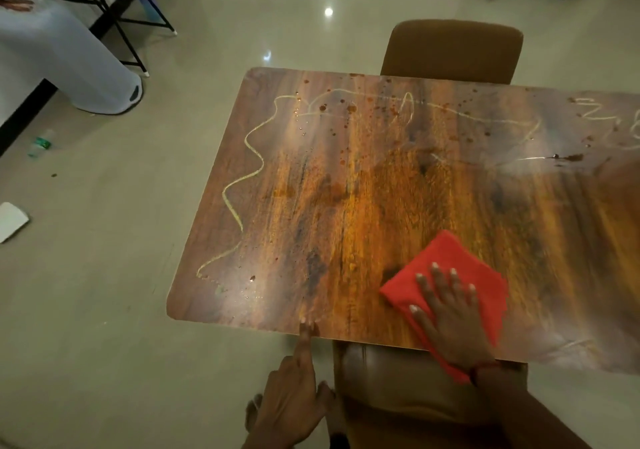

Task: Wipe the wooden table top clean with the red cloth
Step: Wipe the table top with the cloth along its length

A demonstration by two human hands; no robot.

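A: Head view, setting: pale glossy floor [207,50]; wooden table [346,189] seen from above; brown chair [453,50] tucked at far edge, another seat [388,372] under near edge.

B: Marks on top?

A: Wavy pale line [242,185] down left side and along far edge; reddish-brown spots [323,107] scattered toward far side; scribbles [602,116] at far right. Near-centre wood looks smeared, glossy.

B: Cloth?

A: Red cloth [450,261], folded, flat on table near front edge, right of centre.

B: Hands?

A: Right hand [453,317] spread flat on cloth, fingers splayed, pressing down, not clenched around it. Left hand [294,403] holding nothing, index finger extended to table's front edge, remaining fingers loosely curled.

B: Step?

A: Wiping under way, judged early to middle: near strip by cloth looks clearer, far and left marks untouched.

B: Next?

A: Probably push cloth away and leftward under steady palm pressure, through spots and pale line, left hand steadying the edge.
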